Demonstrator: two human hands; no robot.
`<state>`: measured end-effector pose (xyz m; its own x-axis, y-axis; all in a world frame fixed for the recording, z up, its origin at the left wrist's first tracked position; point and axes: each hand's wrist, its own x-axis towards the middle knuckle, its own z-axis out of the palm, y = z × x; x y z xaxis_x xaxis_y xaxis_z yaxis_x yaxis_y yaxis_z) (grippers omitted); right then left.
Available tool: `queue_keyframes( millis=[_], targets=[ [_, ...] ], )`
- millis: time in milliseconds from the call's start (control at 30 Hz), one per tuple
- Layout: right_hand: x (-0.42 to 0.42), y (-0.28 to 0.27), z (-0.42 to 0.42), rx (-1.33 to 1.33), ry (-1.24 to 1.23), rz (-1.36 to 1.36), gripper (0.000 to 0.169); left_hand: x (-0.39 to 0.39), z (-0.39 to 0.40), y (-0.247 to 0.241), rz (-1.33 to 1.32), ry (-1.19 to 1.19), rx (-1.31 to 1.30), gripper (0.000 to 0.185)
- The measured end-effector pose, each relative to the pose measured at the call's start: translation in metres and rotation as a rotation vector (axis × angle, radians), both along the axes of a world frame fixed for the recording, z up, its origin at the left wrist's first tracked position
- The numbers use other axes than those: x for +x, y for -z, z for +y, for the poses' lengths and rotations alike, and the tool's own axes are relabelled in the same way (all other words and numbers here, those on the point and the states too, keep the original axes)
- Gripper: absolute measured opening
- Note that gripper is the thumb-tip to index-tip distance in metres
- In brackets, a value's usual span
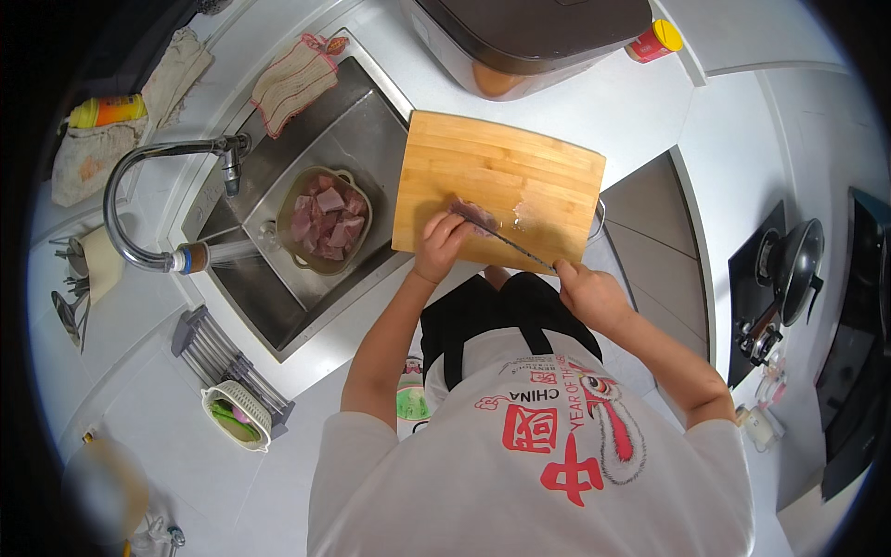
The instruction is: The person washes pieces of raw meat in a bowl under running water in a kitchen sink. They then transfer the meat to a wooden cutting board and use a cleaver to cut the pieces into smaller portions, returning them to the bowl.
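A wooden cutting board [501,167] lies before me, its left edge over the sink's rim. Near its front, my left hand [442,240] presses a piece of raw meat [472,214] against the board with bent fingers. My right hand [585,289] grips the handle of a knife [518,248], whose narrow blade runs up and left to the meat, close to my left fingertips. Small pale scraps [516,216] lie right of the meat. In the sink [358,118] a basin [367,224] holds several chunks of raw meat [328,219].
Water runs from the curved faucet [143,150] towards the basin. A striped cloth [296,80] hangs over the sink's far edge. Behind the board stands a large dark-lidded container [550,35]. A white basket of vegetables [240,397] is at lower left, a wok [800,271] at far right.
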<state>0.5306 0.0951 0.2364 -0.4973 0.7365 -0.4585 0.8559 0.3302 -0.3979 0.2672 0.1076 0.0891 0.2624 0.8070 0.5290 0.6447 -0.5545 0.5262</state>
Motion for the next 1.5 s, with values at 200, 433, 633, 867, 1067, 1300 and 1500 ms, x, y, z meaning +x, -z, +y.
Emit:
queue_keyframes(
  millis=[200,433,633,867,1067,1300,1500],
  targets=[
    [-0.008,0.001,0.010,-0.028,-0.028,-0.017,0.022,-0.001,-0.001,0.005,-0.004,-0.011,-0.018,0.024],
    [-0.026,0.000,0.023,-0.095,-0.014,-0.070,0.016,-0.001,0.003,0.004,-0.055,-0.017,0.003,0.027],
    [-0.058,0.013,0.046,-0.115,-0.011,0.033,0.020,0.001,0.004,0.004,-0.056,-0.042,-0.018,0.024],
    [-0.031,0.015,0.030,-0.110,-0.009,-0.055,0.021,0.000,0.002,0.012,-0.054,-0.039,-0.060,0.022],
    [-0.057,0.032,0.040,-0.037,-0.043,0.006,0.021,0.003,-0.002,0.024,-0.015,-0.078,-0.070,0.025],
    [-0.016,0.024,0.021,-0.086,-0.018,-0.123,0.023,-0.001,0.000,0.020,0.011,-0.062,-0.083,0.025],
    [-0.083,0.045,0.053,0.006,-0.103,-0.003,0.021,0.001,0.000,0.019,0.011,-0.051,-0.064,0.024]
  ],
)
